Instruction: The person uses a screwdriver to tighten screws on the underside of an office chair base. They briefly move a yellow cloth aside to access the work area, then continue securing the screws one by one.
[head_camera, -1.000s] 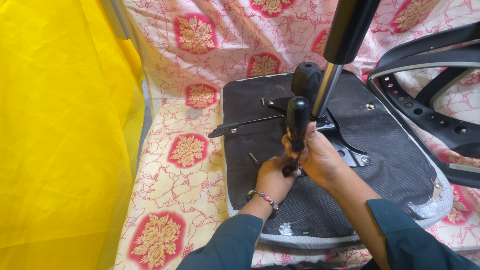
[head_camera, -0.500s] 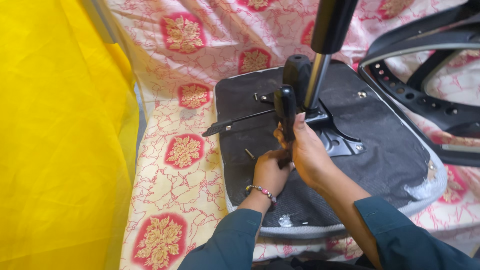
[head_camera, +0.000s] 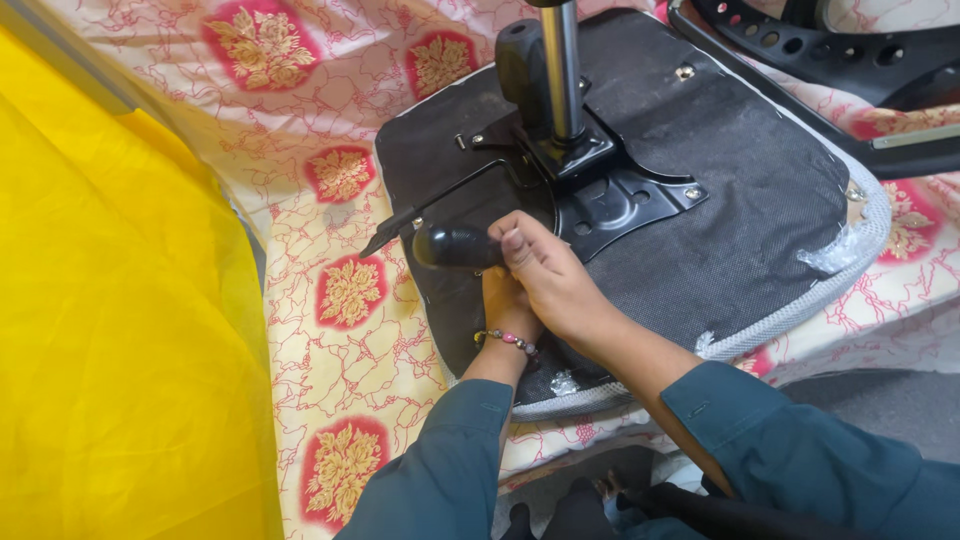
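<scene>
Screwdriver handle (head_camera: 455, 246): black, rounded, smooth and slightly glossy; it lies roughly level over the near left part of the upturned chair seat (head_camera: 740, 220), butt end pointing left. Your right hand (head_camera: 548, 275) is wrapped over its right end, fingers curled tight on it. Your left hand (head_camera: 508, 303) sits just beneath, mostly hidden by the right; whether it grips anything cannot be told. A beaded bracelet (head_camera: 508, 340) circles the left wrist.

Seat underside: dark fabric with a pale piped rim, some clear film clinging at the near and right edges. A black metal mounting plate (head_camera: 610, 195) is screwed to its middle, with a chrome gas-lift column (head_camera: 562, 70) standing up from it and a black knob (head_camera: 520, 60) just left of the column. A thin black lever (head_camera: 440, 205) runs from the plate toward the left edge, ending just beyond the handle.

Surroundings: patterned cloth (head_camera: 340, 290), cream with red medallions, lies under the seat. Yellow fabric (head_camera: 110, 340) fills the left side, well apart from your hands. A black plastic chair frame (head_camera: 850, 55) crowds the far right corner. The handle's butt reaches the seat's left edge, with only cloth beyond.
</scene>
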